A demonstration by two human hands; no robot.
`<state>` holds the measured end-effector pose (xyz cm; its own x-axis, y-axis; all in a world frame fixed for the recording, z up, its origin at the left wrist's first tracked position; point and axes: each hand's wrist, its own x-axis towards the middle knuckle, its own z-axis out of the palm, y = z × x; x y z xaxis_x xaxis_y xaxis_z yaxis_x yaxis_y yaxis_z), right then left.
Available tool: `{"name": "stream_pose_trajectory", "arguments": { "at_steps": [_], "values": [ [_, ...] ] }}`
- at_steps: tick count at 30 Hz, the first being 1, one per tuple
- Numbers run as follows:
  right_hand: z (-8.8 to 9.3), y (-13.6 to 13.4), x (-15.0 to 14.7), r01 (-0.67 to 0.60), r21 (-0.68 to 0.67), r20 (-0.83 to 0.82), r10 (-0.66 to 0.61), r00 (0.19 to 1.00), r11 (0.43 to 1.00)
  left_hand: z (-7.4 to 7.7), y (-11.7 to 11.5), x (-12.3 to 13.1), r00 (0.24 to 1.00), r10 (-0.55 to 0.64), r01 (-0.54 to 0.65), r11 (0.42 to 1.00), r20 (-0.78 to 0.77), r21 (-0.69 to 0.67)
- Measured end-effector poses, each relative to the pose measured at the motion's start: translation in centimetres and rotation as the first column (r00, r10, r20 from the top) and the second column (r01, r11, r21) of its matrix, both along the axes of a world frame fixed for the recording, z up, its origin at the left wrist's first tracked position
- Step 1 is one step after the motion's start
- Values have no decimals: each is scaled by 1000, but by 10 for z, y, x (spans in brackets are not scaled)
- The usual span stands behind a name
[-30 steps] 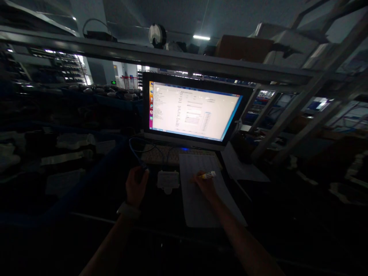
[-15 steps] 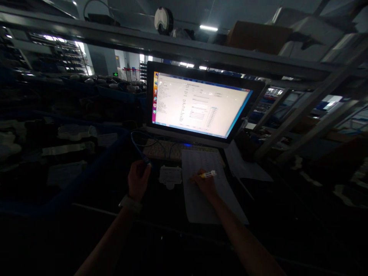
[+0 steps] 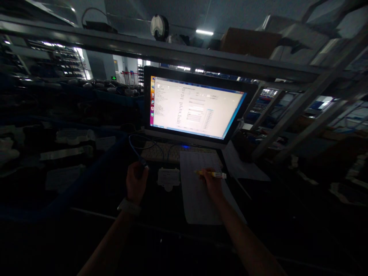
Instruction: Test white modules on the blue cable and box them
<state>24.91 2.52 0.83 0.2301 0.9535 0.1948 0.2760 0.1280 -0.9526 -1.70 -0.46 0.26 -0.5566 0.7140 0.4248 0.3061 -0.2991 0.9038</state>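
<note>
My left hand [image 3: 137, 181] is closed on the plug end of a blue cable [image 3: 133, 147], left of a small pale box [image 3: 168, 178] that lies on the dark table. My right hand [image 3: 212, 184] grips a yellow marker with a white end [image 3: 217, 175]. The marker's tip is over the upper part of a printed paper sheet [image 3: 198, 203]. Behind the sheet lies a light keyboard [image 3: 155, 151], partly covered by the paper. A lit monitor [image 3: 192, 107] stands behind the keyboard.
On the left is a blue bin [image 3: 66, 199] holding clear and white parts. More papers [image 3: 244, 163] lie right of the sheet. A metal shelf [image 3: 184, 50] runs above the monitor, bearing a cardboard box [image 3: 248, 41]. Slanted metal bars [image 3: 299, 99] stand at the right.
My right hand has moved a little to the right with the marker, which now lies flatter over the sheet. My left hand still holds the cable. The view has shifted slightly.
</note>
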Motion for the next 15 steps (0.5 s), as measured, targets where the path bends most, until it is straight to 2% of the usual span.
{"name": "stream_pose_trajectory", "arguments": {
  "at_steps": [3, 5, 7, 11, 13, 15],
  "values": [
    [11, -9, 19, -19, -9, 24, 19, 1000, 1000, -4, 1, -2, 994, 81, -77, 995, -79, 58],
    [14, -18, 39, -26, 17, 142, 23, 990, 1000, -3, 0, -2, 969, 165, -145, 983, -182, 116],
    [12, -28, 62, -38, 93, 310, 7, 951, 995, -1, -3, 2, 941, 178, -140, 979, -287, 150],
    [-4, -41, 104, -139, 158, 535, 33, 844, 978, 5, -11, 14, 867, -20, 89, 989, -499, 115],
    [-18, -39, 118, -113, 166, 566, -1, 824, 980, 5, -16, 21, 781, -120, 191, 980, -613, 51],
    [-35, -32, 129, -45, 196, 569, -76, 819, 980, 3, -20, 26, 690, -182, 237, 971, -700, -18]
  ]
}}
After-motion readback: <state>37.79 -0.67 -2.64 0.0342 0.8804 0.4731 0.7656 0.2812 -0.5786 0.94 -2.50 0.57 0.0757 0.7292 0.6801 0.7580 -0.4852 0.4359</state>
